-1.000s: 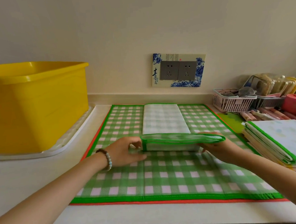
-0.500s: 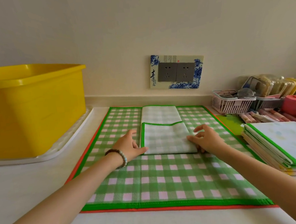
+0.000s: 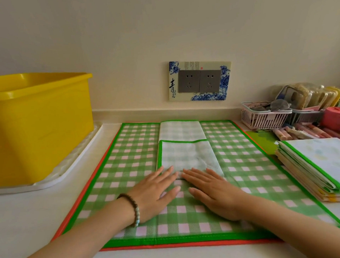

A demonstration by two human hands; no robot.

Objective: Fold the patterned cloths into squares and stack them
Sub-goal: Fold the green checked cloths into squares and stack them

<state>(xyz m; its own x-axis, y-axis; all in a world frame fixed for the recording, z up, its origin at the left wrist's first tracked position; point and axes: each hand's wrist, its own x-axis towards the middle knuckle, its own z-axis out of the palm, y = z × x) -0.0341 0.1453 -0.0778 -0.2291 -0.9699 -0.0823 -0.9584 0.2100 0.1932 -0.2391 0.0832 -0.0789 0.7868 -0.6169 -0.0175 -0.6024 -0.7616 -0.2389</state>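
— What's on the white countertop (image 3: pixel 31 223)?
— A green checked cloth (image 3: pixel 127 162) spread in the middle, with an orange edge (image 3: pixel 173 245) showing beneath it. A white tray (image 3: pixel 82 153) lies at 9 o'clock, a stack of folded cloths (image 3: pixel 309 171) at 3.
— And farther back?
— Around 1 to 2 o'clock there's a pink basket (image 3: pixel 265 120), a pink lidded pot (image 3: pixel 337 117) and a row of small tubes (image 3: pixel 286 133).

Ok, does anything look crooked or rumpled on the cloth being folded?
Slightly. The folded cloth shows a rumpled crease by its near right corner, just past the right hand, and its green top edge kinks instead of running straight. The left hand lies flat at the near edge.
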